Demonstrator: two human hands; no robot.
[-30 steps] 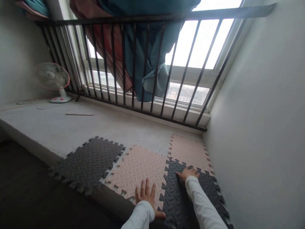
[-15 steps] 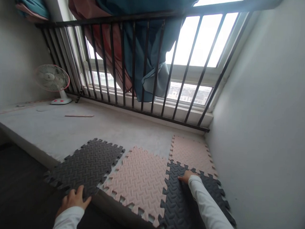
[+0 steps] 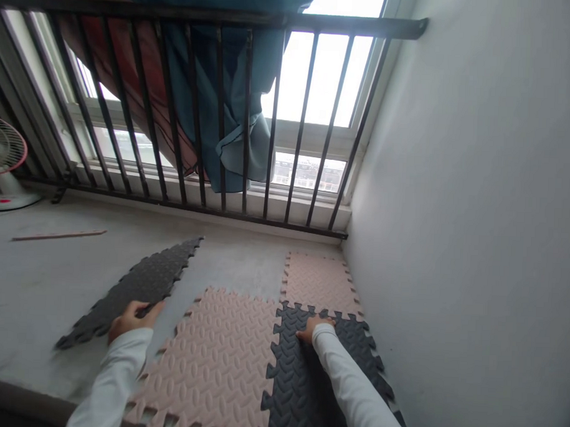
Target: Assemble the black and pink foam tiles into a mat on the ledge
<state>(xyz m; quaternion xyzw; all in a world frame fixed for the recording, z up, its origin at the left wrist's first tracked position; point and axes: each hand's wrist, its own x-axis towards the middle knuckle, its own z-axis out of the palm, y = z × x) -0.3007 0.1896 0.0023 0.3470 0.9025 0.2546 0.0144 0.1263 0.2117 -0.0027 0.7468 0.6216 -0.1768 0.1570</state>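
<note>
At the front edge of the ledge (image 3: 19,316), a pink foam tile (image 3: 219,354) lies flat, its toothed right side meeting a black foam tile (image 3: 292,388). The right hand (image 3: 314,330) rests on the black tile, fingers spread and grasping nothing; pressing unevenly there could perhaps skew the seam. Toward the left, the left hand (image 3: 134,320) pinches the near side of a dark gray foam tile (image 3: 137,277), which is steeply tilted; whether its lower corner touches the ledge, I cannot tell. With a one-sided grip, the tile could twist or flop, and a low swing might knock the pink one askew. Farther back, another pink tile (image 3: 317,280) meets the black tile near the ledge's far right corner, before the metal railing (image 3: 192,205).
</note>
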